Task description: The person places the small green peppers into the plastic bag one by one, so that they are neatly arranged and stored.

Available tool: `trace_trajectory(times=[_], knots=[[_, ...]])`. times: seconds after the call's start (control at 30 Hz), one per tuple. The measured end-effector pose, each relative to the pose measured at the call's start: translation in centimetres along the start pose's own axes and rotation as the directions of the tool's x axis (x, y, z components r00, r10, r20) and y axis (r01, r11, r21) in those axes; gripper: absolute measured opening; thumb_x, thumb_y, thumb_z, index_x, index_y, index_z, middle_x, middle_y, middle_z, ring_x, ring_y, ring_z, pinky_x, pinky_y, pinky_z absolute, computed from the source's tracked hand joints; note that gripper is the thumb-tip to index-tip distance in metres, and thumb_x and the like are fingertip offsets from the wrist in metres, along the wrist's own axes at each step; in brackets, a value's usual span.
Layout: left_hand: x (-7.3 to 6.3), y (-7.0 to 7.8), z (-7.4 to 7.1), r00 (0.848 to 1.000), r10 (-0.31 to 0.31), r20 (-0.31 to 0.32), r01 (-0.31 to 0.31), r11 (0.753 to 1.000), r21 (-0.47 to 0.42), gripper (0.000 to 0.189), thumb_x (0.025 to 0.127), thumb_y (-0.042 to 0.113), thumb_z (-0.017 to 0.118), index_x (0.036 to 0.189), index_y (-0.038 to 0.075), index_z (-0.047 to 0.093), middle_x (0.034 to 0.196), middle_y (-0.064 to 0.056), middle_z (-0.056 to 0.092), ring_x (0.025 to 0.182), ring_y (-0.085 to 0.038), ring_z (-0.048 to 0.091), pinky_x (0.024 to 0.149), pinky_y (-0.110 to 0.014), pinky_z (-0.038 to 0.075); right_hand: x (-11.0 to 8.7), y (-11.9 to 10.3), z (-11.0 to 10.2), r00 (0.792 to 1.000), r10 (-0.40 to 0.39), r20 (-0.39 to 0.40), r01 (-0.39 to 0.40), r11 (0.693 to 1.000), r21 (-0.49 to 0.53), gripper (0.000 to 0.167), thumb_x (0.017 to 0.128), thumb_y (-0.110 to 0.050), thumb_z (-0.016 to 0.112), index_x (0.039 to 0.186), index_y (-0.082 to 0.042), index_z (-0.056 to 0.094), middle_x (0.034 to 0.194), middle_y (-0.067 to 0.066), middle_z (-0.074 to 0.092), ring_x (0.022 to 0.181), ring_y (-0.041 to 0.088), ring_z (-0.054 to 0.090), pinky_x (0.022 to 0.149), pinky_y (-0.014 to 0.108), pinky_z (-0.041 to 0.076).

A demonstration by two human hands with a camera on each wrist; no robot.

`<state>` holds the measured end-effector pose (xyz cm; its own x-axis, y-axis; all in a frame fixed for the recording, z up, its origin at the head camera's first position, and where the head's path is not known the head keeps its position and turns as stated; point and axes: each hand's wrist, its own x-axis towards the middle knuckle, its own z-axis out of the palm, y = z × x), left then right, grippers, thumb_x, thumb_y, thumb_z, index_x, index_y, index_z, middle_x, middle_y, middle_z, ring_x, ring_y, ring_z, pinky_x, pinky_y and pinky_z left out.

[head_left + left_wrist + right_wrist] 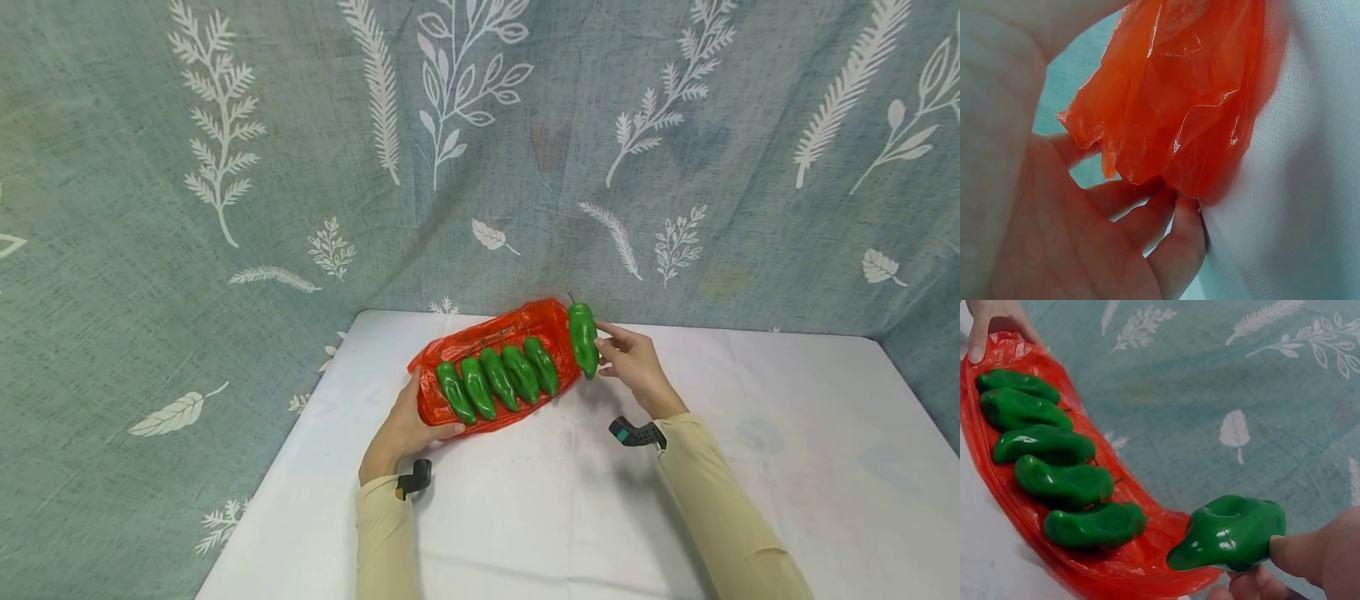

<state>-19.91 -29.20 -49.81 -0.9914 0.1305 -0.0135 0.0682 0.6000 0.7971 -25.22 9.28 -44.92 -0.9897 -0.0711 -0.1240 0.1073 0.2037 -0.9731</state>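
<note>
My right hand (633, 367) pinches a green pepper (582, 340) between thumb and fingers, stem pointing up, just off the right end of a red plastic bag (547, 321). In the right wrist view that pepper (1232, 531) overlaps the bag's near end. Several more green peppers (497, 379) lie side by side in a slanted row on the red plastic. My left hand (405, 429) holds the bag's left end, thumb along the front edge and fingers behind. Up close in the left wrist view, the fingers (1179, 244) curl against the crumpled red plastic (1172, 119).
A white-covered table (525, 517) lies under everything. Behind it hangs a grey-green cloth (465, 233) with white leaf patterns, close to the bag's far edge. Dark bands with small devices are strapped to the left wrist (415, 477) and right wrist (637, 433).
</note>
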Motion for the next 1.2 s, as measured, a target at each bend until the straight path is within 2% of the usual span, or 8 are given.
trace_trajectory(times=[0.3,0.43,0.57,0.7,0.83,0.93,1.1,1.2], knots=[[0.2,-0.3,0.0,1.0,0.028,0.0,-0.028,0.999,-0.021,0.116,0.069,0.033,0.098,0.16,0.023,0.027,0.145,-0.003,0.054,0.134,-0.028,0.052,0.12,-0.058,0.039,1.1,0.1,0.6,0.999,-0.028,0.027,0.03,0.998,-0.053,0.048,0.107,-0.018,0.057,0.154,-0.012,0.05,0.113,0.014,0.067,0.084,0.014,0.061,0.07,0.021,0.06],[0.2,-0.4,0.0,0.999,0.04,-0.002,-0.04,0.999,-0.024,0.115,0.068,0.032,0.098,0.159,0.023,0.028,0.144,-0.003,0.054,0.134,-0.027,0.053,0.12,-0.058,0.039,1.7,-0.1,1.1,0.998,-0.044,0.034,0.046,0.996,-0.074,0.046,0.106,-0.015,0.057,0.152,-0.01,0.052,0.114,0.017,0.069,0.086,0.02,0.064,0.068,0.02,0.059],[0.1,-0.3,0.1,1.0,0.002,0.004,-0.002,1.0,-0.003,0.119,0.068,0.036,0.097,0.161,0.024,0.024,0.147,-0.002,0.051,0.137,-0.028,0.05,0.121,-0.059,0.038,2.3,0.0,1.3,0.998,-0.046,0.044,0.051,0.993,-0.108,0.045,0.106,-0.014,0.056,0.151,-0.011,0.053,0.119,0.022,0.069,0.088,0.023,0.065,0.067,0.021,0.059],[0.1,-0.2,0.1,1.0,-0.021,0.005,0.021,1.0,0.009,0.121,0.068,0.039,0.097,0.162,0.024,0.022,0.149,-0.002,0.049,0.138,-0.028,0.049,0.121,-0.059,0.038,2.6,0.1,1.4,0.997,-0.05,0.054,0.057,0.988,-0.14,0.044,0.107,-0.014,0.055,0.151,-0.012,0.054,0.122,0.024,0.068,0.087,0.023,0.064,0.073,0.032,0.063],[0.2,-0.2,0.1,1.0,0.016,0.005,-0.015,1.0,-0.016,0.119,0.069,0.034,0.097,0.162,0.023,0.024,0.147,-0.001,0.051,0.136,-0.027,0.05,0.121,-0.057,0.039,3.0,0.4,1.5,0.997,-0.055,0.062,0.065,0.984,-0.168,0.043,0.106,-0.014,0.055,0.149,-0.011,0.056,0.123,0.024,0.067,0.088,0.026,0.064,0.076,0.038,0.064],[0.2,-0.2,0.1,1.0,0.026,0.006,-0.026,0.999,-0.025,0.117,0.069,0.032,0.097,0.161,0.022,0.025,0.145,-0.001,0.052,0.135,-0.027,0.051,0.12,-0.057,0.04,3.4,0.8,1.7,0.996,-0.065,0.066,0.077,0.977,-0.197,0.042,0.106,-0.014,0.056,0.148,-0.009,0.057,0.119,0.024,0.068,0.087,0.026,0.065,0.075,0.038,0.064],[0.1,-0.1,0.1,1.0,-0.008,0.004,0.008,1.0,0.005,0.121,0.068,0.035,0.097,0.162,0.023,0.022,0.148,-0.002,0.049,0.138,-0.028,0.049,0.122,-0.058,0.038,3.8,1.4,1.9,0.995,-0.07,0.072,0.086,0.965,-0.247,0.041,0.106,-0.012,0.055,0.147,-0.008,0.058,0.107,0.021,0.067,0.079,0.024,0.066,0.073,0.039,0.062],[0.1,0.0,0.0,1.0,-0.007,0.01,0.007,1.0,0.009,0.121,0.068,0.036,0.097,0.162,0.023,0.021,0.15,-0.002,0.048,0.14,-0.028,0.047,0.123,-0.058,0.036,3.9,1.4,2.0,0.994,-0.076,0.072,0.093,0.96,-0.264,0.042,0.105,-0.01,0.055,0.146,-0.006,0.057,0.105,0.023,0.068,0.076,0.027,0.067,0.069,0.038,0.06]])
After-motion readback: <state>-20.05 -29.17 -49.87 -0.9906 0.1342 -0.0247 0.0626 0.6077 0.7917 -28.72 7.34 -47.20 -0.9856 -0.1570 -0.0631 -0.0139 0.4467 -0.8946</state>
